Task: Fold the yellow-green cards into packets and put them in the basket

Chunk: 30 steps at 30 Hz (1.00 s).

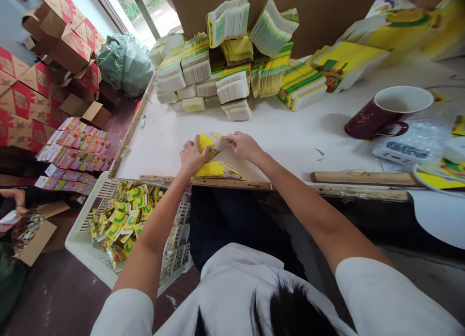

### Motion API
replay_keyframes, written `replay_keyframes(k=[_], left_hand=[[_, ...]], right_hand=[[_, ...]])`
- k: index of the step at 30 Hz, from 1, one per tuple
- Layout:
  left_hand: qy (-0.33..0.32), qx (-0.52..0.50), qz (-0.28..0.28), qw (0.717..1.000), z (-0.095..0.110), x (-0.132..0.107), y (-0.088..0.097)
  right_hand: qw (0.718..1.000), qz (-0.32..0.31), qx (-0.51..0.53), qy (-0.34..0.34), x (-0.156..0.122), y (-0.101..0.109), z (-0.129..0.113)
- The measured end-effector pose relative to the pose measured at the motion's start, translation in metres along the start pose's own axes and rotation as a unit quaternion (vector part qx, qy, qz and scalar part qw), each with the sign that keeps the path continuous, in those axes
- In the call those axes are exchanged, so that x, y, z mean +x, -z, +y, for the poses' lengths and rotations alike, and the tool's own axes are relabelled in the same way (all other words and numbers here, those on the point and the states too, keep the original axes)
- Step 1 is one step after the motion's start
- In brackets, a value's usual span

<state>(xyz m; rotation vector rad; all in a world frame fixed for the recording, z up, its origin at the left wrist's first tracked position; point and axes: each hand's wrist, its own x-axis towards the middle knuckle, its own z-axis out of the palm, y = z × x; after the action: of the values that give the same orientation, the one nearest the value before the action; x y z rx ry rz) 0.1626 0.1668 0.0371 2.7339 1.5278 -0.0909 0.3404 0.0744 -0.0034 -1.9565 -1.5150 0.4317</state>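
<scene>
On the white tabletop, my left hand (194,156) lies over a yellow-and-white printed paper packet (205,143), its fingers spread. My right hand (245,146) is closed in a pinch at the pale right end of that same packet. Just below, at the table's front edge, a fanned pile of flat yellow packets (218,170) rests between my forearms. What lies under my left palm is hidden.
Bundled packets (234,86) are stacked at the back. A maroon mug (366,118) stands right, near a wooden strip (365,178). A white crate (78,239) of yellow packets stands below left. Cartons (31,103) and another person's hand (22,210) are farther left.
</scene>
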Motion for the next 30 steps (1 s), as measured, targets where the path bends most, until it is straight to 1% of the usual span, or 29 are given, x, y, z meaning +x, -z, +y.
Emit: replay_keyframes(k=[4,7,9,14,17,22,25,27,30], left_hand=[[0.001,0.003,0.0,1.0,-0.001,0.0,-0.001],[0.003,0.002,0.002,1.0,0.0,0.0,-0.001],[0.002,-0.001,0.001,1.0,0.0,0.0,-0.001],[-0.007,0.006,-0.001,1.0,-0.001,0.0,-0.001],[-0.015,0.009,-0.001,1.0,-0.002,0.0,-0.002],[-0.017,0.015,-0.005,1.0,-0.002,0.0,-0.002],[-0.023,0.016,-0.008,1.0,-0.001,0.0,-0.001],[-0.027,0.015,-0.012,0.999,-0.001,0.001,0.0],[-0.026,0.014,-0.016,0.999,-0.001,0.0,0.001]], right_hand=[[0.997,0.024,-0.074,0.025,-0.005,-0.005,-0.002],[0.993,0.038,-0.099,0.049,-0.005,-0.005,-0.007],[0.992,0.036,-0.109,0.049,-0.001,-0.007,-0.012],[0.991,0.042,-0.123,0.009,0.012,-0.017,-0.024],[0.992,0.04,-0.115,-0.042,0.014,-0.024,-0.028],[0.99,0.012,-0.071,-0.119,0.011,-0.033,-0.039],[0.988,-0.043,-0.016,-0.149,0.013,-0.038,-0.056],[0.985,-0.08,0.002,-0.156,0.016,-0.04,-0.067],[0.984,-0.095,0.005,-0.149,0.018,-0.038,-0.072]])
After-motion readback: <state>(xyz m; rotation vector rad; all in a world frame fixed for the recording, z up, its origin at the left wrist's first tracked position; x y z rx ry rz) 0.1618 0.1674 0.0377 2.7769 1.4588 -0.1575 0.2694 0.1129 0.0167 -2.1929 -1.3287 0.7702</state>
